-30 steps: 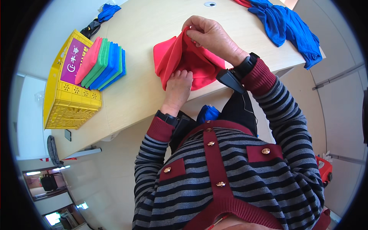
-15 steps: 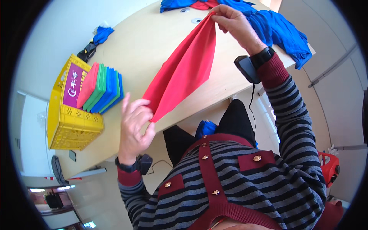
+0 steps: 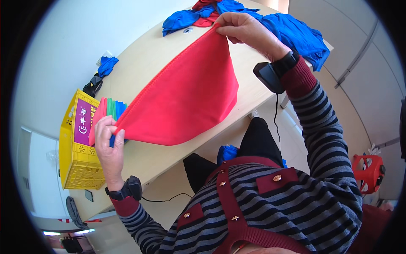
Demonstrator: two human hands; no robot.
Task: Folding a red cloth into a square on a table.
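A red cloth [image 3: 182, 89] hangs stretched between my two hands above the table, its upper edge pulled into a slanting line. My left hand [image 3: 109, 148] pinches its near left corner, in front of a row of folded red, green and blue cloths [image 3: 111, 108]. Farther off to the right, my right hand [image 3: 249, 34] grips the other corner between thumb and fingers. The lower part of the cloth sags in a loose curve over the front half of the table. Part of the folded row is hidden behind my left hand and the red cloth.
A yellow plastic crate [image 3: 82, 161] stands at the left, beside the folded cloths. Crumpled blue cloths [image 3: 294, 36] lie along the far right of the pale table [image 3: 139, 161]. A phone [image 3: 89, 195] rests near the left edge. On the right is a red stool [image 3: 367, 173].
My left hand has moved left and slightly down, spreading the red cloth wide from its narrow fold. My right hand has shifted slightly left, still holding its corner.
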